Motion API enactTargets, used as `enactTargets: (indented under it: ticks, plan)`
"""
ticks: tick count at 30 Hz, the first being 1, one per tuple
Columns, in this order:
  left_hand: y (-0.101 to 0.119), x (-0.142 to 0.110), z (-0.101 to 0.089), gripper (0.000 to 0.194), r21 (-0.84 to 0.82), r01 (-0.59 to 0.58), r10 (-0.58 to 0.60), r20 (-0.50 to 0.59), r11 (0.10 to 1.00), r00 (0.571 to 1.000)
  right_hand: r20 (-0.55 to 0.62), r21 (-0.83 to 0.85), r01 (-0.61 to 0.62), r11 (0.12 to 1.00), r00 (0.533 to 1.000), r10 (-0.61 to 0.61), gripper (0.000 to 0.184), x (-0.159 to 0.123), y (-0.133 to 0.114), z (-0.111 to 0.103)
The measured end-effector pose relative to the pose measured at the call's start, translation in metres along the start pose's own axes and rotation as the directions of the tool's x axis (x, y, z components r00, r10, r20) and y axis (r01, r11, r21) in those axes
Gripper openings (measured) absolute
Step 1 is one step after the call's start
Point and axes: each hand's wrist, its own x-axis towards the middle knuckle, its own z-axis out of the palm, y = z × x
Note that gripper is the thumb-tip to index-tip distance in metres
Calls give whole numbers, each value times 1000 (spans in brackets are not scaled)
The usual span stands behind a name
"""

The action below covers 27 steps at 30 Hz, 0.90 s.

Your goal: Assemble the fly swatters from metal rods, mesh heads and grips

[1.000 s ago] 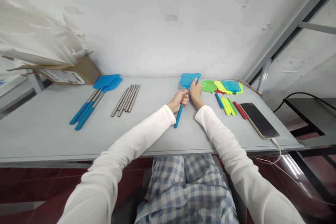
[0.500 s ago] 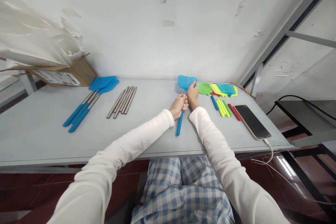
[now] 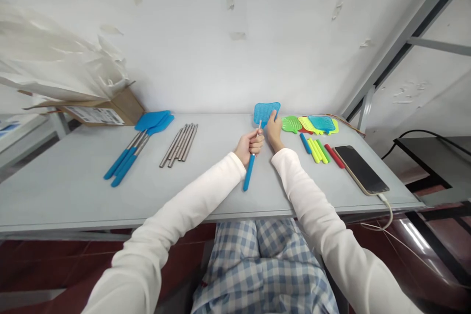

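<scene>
My left hand (image 3: pixel 250 144) is shut around the metal rod of a blue-handled fly swatter (image 3: pixel 248 172), and the rod's bare tip (image 3: pixel 259 125) sticks up past my fingers. My right hand (image 3: pixel 274 132) holds a blue plastic mesh swatter head (image 3: pixel 265 113) at its lower edge, on the table's far side. The rod's tip ends right by the head, and they appear to be apart. My two hands nearly touch. White sleeves cover both forearms.
On the grey table (image 3: pixel 73 196) lie metal rods (image 3: pixel 178 142), assembled blue swatters (image 3: pixel 127 159), coloured mesh heads (image 3: pixel 292 124), coloured handles (image 3: pixel 316 151) and a phone (image 3: pixel 361 169) with a cable. A cardboard box (image 3: pixel 106 113) and white plastic sheeting stand at back left.
The rod in my left hand now shows a bare tip beside the blue mesh head instead of running into it. The head sits lower, under my right fingers.
</scene>
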Motion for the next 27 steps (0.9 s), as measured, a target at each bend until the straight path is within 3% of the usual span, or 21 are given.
enactTargets:
  ticks: [4,11,18,27]
  plan:
    - [15,12,-23,33,-164,-67,63,-29,984,998,-49,-10,-4,1000,999,3,47,1,-2,1]
    - [12,14,-33,49,-207,-126,108,-93,970,990,-73,16,6,1000,997,-5,34,1,0,0]
    - [29,15,-43,63,-173,1,1,16,985,1000,-46,2,45,999,998,-45,29,-1,0,-2]
    - [60,12,-53,57,-211,24,-26,-7,977,1000,-56,5,6,1000,998,-6,32,0,-1,-4]
